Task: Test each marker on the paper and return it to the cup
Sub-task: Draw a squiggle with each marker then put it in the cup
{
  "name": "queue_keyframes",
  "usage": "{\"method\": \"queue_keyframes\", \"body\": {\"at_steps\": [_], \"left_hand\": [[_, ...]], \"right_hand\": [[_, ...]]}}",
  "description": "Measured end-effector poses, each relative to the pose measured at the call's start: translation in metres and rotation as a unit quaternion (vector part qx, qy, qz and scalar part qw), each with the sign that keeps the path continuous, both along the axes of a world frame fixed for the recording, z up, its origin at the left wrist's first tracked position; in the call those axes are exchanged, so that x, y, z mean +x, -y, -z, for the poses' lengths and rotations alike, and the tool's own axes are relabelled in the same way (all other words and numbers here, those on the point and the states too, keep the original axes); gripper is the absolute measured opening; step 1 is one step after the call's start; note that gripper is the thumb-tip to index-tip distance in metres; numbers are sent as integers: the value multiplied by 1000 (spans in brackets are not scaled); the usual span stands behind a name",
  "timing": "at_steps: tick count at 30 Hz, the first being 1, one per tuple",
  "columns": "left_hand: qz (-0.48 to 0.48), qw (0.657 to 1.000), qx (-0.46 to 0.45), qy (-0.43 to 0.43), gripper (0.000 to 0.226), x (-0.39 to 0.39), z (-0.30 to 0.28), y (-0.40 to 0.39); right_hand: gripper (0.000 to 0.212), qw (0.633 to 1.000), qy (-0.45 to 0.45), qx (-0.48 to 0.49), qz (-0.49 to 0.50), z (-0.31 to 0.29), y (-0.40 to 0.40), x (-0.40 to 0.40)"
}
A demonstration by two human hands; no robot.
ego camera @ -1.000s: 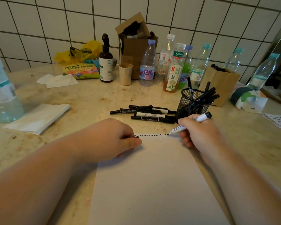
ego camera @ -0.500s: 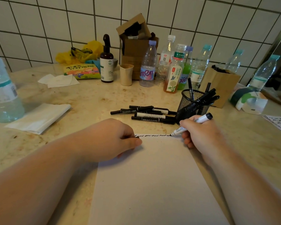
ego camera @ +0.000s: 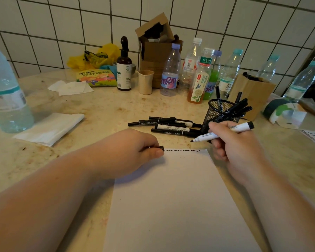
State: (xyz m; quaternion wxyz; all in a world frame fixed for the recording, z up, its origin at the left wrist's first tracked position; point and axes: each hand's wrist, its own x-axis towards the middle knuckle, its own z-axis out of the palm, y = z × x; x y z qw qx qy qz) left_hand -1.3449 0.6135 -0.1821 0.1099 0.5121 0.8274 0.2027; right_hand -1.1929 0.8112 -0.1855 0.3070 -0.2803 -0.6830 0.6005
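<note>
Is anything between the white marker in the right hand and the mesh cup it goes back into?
Nothing visible blocks it. The white marker in the right hand is uncapped and lifted off the paper, right in front of the mesh cup. The cup holds several black markers, leaning right, leaving room at its left.

I saw a mottled beige bench (ego camera: 102, 110). On it lay a paper (ego camera: 171, 206), loose markers (ego camera: 171, 127) and a folded tissue (ego camera: 51, 128). A mesh cup (ego camera: 216, 115) stood beside the markers.
</note>
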Motion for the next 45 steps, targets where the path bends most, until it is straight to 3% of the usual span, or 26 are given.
{"method": "queue_keyframes", "body": {"at_steps": [3,6,19,27,32,40,45], "left_hand": [[-3,1000,28,-3,19,-1,0,-1],[0,999,41,-4,18,-1,1,-1],[8,998,56,-6,22,2,-1,-2],[5,998,64,6,15,3,-1,-3],[0,999,50,15,29,7,-3,-5],[-4,994,72,85,31,12,-1,-6],[8,996,75,-53,24,8,-1,-5]], "right_hand": [[21,985,-78,-92,-122,-7,11,2],[30,971,-108,-129,-171,-8,17,3],[23,979,-33,-22,-200,-8,22,6],[24,976,20,-6,-218,-11,24,7],[19,974,-8,-8,-224,-8,28,6],[22,972,-28,-27,-234,-10,26,7],[12,975,-29,-15,-218,-6,29,5]]}}
